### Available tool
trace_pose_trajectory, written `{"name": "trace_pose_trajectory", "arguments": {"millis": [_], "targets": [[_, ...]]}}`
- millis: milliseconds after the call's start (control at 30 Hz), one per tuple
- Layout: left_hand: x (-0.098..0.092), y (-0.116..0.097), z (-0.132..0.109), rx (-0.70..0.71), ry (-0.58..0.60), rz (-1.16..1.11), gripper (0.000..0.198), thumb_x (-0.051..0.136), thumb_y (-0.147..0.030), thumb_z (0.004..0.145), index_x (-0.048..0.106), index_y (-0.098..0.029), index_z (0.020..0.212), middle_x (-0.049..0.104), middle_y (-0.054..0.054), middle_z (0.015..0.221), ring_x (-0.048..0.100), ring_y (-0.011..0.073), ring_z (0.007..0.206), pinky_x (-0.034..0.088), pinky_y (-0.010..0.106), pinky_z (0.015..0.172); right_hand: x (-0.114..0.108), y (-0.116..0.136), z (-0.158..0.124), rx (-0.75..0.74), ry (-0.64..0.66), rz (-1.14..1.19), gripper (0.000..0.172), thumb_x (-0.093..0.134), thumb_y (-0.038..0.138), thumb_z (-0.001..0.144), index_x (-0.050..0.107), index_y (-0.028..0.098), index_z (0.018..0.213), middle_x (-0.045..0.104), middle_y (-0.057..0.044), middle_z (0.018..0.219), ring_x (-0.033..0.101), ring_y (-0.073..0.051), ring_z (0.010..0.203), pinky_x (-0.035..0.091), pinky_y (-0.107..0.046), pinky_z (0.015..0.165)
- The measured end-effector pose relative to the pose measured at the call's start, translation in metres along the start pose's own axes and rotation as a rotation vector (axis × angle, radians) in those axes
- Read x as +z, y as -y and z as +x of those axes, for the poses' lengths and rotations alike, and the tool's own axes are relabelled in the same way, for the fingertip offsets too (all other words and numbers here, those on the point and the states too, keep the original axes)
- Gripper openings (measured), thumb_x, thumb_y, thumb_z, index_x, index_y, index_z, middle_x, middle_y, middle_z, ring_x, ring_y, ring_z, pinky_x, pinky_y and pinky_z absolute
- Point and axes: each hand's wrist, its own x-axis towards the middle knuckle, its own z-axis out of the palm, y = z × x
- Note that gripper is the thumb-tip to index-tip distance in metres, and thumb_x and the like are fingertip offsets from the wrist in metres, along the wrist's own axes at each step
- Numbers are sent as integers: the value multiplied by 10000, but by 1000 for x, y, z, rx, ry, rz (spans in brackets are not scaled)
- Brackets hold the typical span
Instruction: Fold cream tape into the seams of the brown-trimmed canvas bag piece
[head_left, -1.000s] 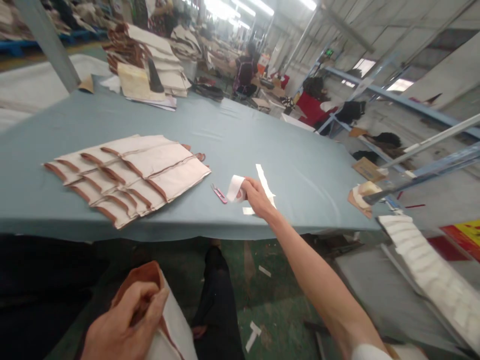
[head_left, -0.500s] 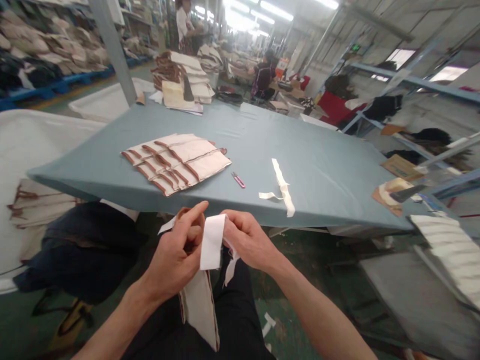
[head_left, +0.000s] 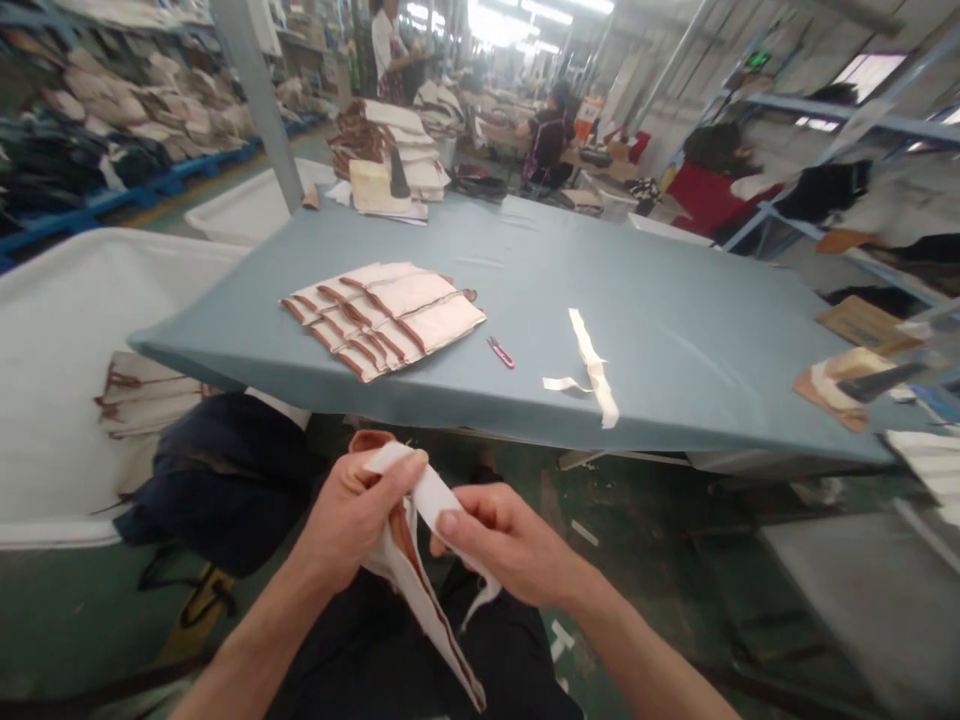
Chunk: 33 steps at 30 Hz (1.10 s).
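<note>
Between my hands a white strip [head_left: 437, 497] is stretched at a slant. My left hand [head_left: 367, 510] is closed, its thumb pressing one end of the strip against a cream fabric piece with brown edging [head_left: 424, 590], which hangs down over my lap. My right hand [head_left: 502, 535] pinches the strip lower down, and its loose tail curls out below the fingers. On the table in front lie a stack of cream pieces with brown edges [head_left: 390, 315], small pink-handled thread snips [head_left: 501, 352] and some loose off-white strips [head_left: 590, 365].
The blue-green table [head_left: 525, 270] has its near edge just beyond my hands. A white bin [head_left: 45, 400] and a dark cloth bundle [head_left: 225, 480] are at the left. Fabric piles [head_left: 401, 150] stand at the table's back. Two people are farther off. Strip scraps [head_left: 561, 637] lie on the floor.
The white strip, folded over before, is now drawn out straight between my hands. My left thumb has come down onto it, and my right hand has moved lower. The view has shifted left.
</note>
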Motion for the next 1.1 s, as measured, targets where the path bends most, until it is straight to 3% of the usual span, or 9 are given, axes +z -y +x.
{"name": "trace_pose_trajectory", "arguments": {"millis": [233,433,567,633,867,1100], "targets": [[-12,6,-9,-115,49,-75,538,824,-641,815,717,-157,604,735,41,543,622,143,432,455,202,425,25,-19,-16,83,65,264,606,737,759,905,652,172,779,393,81,568,267,-57,486,209,-240,473],[-17,5,-4,-43,9,21,521,807,-627,816,712,-162,601,698,17,538,583,134,455,436,201,432,15,-22,-12,101,31,249,650,727,782,900,680,142,794,414,87,560,283,-46,485,209,-221,471],[-32,5,5,5,-264,151,486,864,-594,739,681,-168,597,643,-18,531,546,126,482,412,199,442,-2,-18,-10,190,88,216,638,769,764,872,737,127,862,501,78,574,345,-45,472,227,-210,461],[-42,7,13,-13,-345,164,435,875,-537,742,686,-162,630,652,-26,542,534,120,484,398,195,444,-9,-18,-7,229,145,218,631,784,752,864,760,122,898,545,72,590,400,-49,475,264,-204,465],[-53,17,30,-47,-456,128,387,885,-474,688,673,-158,615,658,-15,507,556,145,459,412,226,426,-14,-16,5,273,249,227,665,782,768,848,774,112,957,687,23,652,574,-77,520,381,-192,488],[-53,13,32,-4,-588,11,315,848,-371,641,599,-186,586,633,-36,504,537,121,449,451,221,424,-14,-10,9,258,331,317,634,807,741,835,758,123,967,746,5,699,613,-82,555,436,-189,512]]}}
